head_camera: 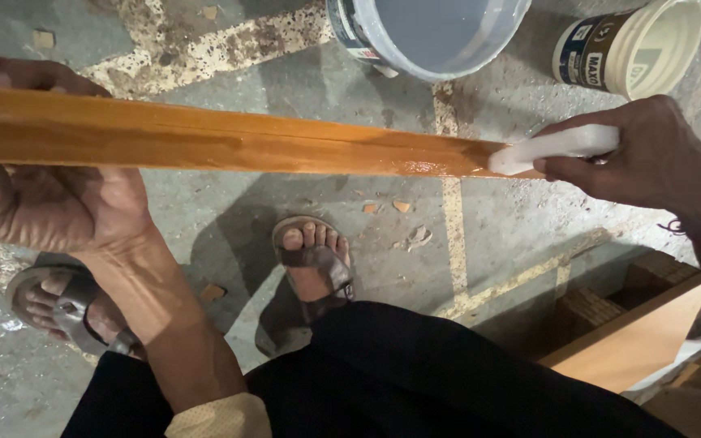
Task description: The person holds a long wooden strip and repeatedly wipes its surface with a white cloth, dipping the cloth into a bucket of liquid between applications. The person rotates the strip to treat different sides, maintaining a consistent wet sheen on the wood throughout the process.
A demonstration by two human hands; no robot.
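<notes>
Head view, looking down. One long wooden strip [204,139], orange-brown and glossy, runs level across the frame above the concrete floor [229,211]. Left hand [46,199] supports it from below at the left end, fingers curled up behind the strip, grip clamped on it. Right hand [638,158] is closed on one white pad [557,148], whose tip presses on the strip's top face near its right end; the surface there looks wet and shiny. Two buckets stand on the floor beyond the strip: one pale blue bucket [436,36], open, and one cream bucket [638,45] tipped toward the camera. Two feet in sandals: right foot [311,258] under the strip, left foot [62,302] by the left forearm. One wooden board [634,341] lies lower right. Risks, as judgement: the strip is held at one end only, so pad pressure could tilt or twist it; wet finish may drip onto the foot below, or a left-hand slip could smear the coat.
</notes>
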